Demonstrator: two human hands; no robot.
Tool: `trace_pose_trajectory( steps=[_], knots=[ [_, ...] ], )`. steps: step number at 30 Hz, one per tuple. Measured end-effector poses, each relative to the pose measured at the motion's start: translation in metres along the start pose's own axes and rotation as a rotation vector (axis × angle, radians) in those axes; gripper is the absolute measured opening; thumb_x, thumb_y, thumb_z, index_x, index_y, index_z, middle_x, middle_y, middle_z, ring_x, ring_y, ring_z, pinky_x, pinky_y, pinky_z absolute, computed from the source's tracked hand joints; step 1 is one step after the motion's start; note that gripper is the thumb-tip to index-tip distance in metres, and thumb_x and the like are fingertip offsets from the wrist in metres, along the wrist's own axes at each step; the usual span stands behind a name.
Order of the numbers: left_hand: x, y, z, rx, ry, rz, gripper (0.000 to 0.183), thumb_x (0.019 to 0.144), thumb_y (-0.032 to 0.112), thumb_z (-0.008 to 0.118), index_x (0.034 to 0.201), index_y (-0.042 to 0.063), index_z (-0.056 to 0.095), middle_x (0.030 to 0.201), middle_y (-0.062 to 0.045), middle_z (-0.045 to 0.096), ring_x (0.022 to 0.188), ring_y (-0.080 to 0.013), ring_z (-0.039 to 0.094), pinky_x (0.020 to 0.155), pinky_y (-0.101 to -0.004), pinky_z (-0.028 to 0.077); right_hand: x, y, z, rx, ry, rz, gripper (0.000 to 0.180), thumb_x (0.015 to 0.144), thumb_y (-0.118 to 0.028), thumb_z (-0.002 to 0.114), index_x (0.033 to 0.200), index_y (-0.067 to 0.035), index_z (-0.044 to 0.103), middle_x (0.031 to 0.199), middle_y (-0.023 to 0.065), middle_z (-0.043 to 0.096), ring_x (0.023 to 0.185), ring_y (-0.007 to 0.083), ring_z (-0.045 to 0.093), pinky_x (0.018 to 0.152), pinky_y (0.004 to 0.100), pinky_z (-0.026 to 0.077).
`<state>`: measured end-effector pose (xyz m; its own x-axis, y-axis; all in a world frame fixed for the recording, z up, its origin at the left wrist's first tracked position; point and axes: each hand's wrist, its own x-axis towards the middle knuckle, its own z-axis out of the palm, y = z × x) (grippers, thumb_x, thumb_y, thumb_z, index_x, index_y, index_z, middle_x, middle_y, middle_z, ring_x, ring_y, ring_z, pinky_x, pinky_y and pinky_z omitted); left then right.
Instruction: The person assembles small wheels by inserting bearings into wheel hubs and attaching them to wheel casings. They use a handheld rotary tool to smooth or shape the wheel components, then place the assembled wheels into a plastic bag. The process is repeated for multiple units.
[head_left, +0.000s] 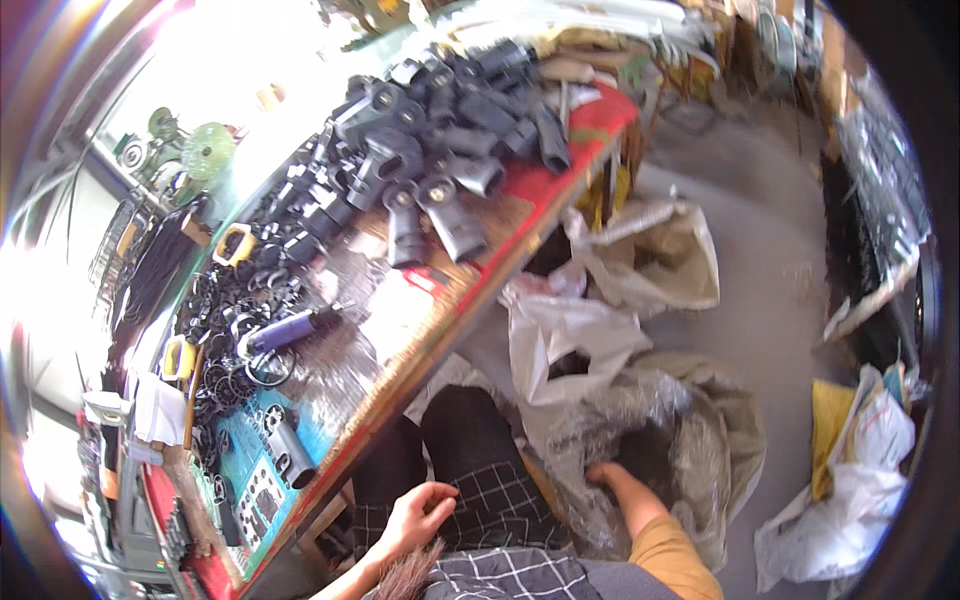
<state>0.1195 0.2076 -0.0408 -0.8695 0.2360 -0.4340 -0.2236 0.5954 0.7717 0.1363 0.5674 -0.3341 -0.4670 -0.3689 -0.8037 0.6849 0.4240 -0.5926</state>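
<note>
My left hand (420, 515) rests in front of my lap, its fingers loosely curled, with nothing visible in it. To the right, my right hand (606, 474) reaches into an open plastic-lined woven sack (694, 457); its fingers are partly hidden, so whether it holds anything does not show. On the workbench (510, 259) in front of me lies a pile of black plastic fittings (457, 105). A blue-purple electric screwdriver (281, 332) lies nearer, beside many small black rings and parts (225, 367). One dark fitting (289, 454) sits near the bench's edge, on a blue printed sheet.
More sacks, one white (562, 345) and one beige (667, 262), stand on the floor right of the bench. White and yellow bags (847, 510) lie at the far right. The bench's wooden edge runs diagonally before my knees. Yellow plastic frames (234, 245) sit among the small parts.
</note>
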Motion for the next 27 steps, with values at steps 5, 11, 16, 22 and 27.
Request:
trace_pose_trajectory(
  steps=[5,11,16,22,27],
  knots=[
    [-0.012,-0.01,-0.006,-0.092,0.02,-0.032,0.021,0.091,0.013,0.067,0.109,0.002,0.066,0.094,-0.004,0.069,0.087,-0.0091,0.063,0.081,-0.0246,0.052,0.006,0.008,0.001,0.004,-0.004,0.099,0.048,0.083,-0.033,0.067,0.123,-0.007,0.064,0.12,0.0067,0.065,0.111,0.0196,0.056,0.097,0.0345,0.042],
    [-0.024,-0.028,-0.02,-0.181,0.046,0.004,0.021,0.09,0.012,0.067,0.108,0.001,0.066,0.095,-0.005,0.069,0.087,-0.0097,0.063,0.081,-0.0247,0.051,0.004,0.019,0.01,-0.007,0.148,0.149,0.047,0.085,-0.035,0.067,0.124,-0.007,0.064,0.121,0.0073,0.064,0.113,0.0201,0.056,0.099,0.0342,0.041],
    [-0.024,-0.03,-0.028,-0.23,0.052,0.001,0.021,0.09,0.011,0.067,0.107,-0.001,0.065,0.093,-0.006,0.069,0.087,-0.0106,0.064,0.079,-0.025,0.051,-0.014,0.031,0.025,0.17,0.251,0.155,0.047,0.086,-0.036,0.066,0.124,-0.007,0.064,0.123,0.0078,0.064,0.115,0.0204,0.056,0.1,0.034,0.04],
    [-0.014,0.0,-0.041,-0.268,0.0,0.139,0.019,0.089,0.008,0.067,0.106,0.0,0.066,0.086,-0.002,0.067,0.078,-0.0068,0.06,0.073,-0.0228,0.05,-0.143,-0.012,0.019,0.407,0.291,-0.069,0.035,0.084,-0.032,0.071,0.112,-0.011,0.069,0.109,0.0018,0.066,0.106,0.0144,0.057,0.09,0.0294,0.044],
    [-0.019,0.022,-0.079,-0.423,-0.01,0.24,0.019,0.089,0.008,0.067,0.106,0.0,0.066,0.088,-0.002,0.067,0.081,-0.0081,0.061,0.076,-0.024,0.05,-0.263,-0.16,0.012,0.339,0.196,-0.409,0.043,0.083,-0.027,0.069,0.122,-0.012,0.059,0.104,0.0021,0.061,0.064,0.0059,0.052,0.058,0.0231,0.047]
  ],
)
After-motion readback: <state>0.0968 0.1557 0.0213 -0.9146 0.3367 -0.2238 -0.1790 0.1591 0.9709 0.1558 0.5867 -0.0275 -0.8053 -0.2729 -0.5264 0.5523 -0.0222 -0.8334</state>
